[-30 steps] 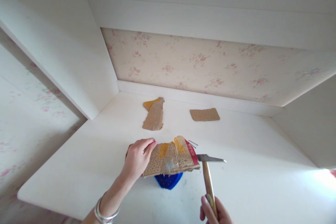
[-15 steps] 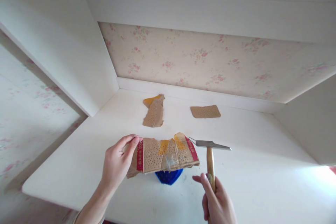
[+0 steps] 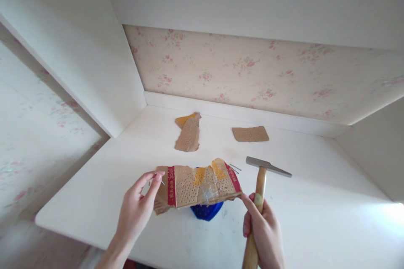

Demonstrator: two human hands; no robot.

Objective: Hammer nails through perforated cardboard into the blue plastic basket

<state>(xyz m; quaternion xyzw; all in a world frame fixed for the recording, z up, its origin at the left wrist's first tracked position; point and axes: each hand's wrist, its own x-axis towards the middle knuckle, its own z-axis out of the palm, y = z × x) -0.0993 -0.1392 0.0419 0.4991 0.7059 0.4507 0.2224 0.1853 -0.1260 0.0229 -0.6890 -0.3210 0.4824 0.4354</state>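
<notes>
My left hand pinches a thin nail above the left end of a perforated cardboard piece. That cardboard has red printed strips, yellow patches and clear tape, and it rests on a blue object that is mostly hidden. Wrapped around the wooden handle of a hammer, my right hand has its index finger stretched to the cardboard's right corner. The hammer's metal head points up and away, clear of the cardboard. Two loose nails lie by the cardboard's right edge.
Behind the work, a torn cardboard scrap with a yellow patch and a smaller perforated cardboard piece lie on the white desk. A white side panel rises on the left, with floral wallpaper at the back.
My right hand has moved its index finger to the cardboard's right corner, and the hammer has tilted and shifted right. The nail in my left hand now shows more clearly. The view has shifted slightly.
</notes>
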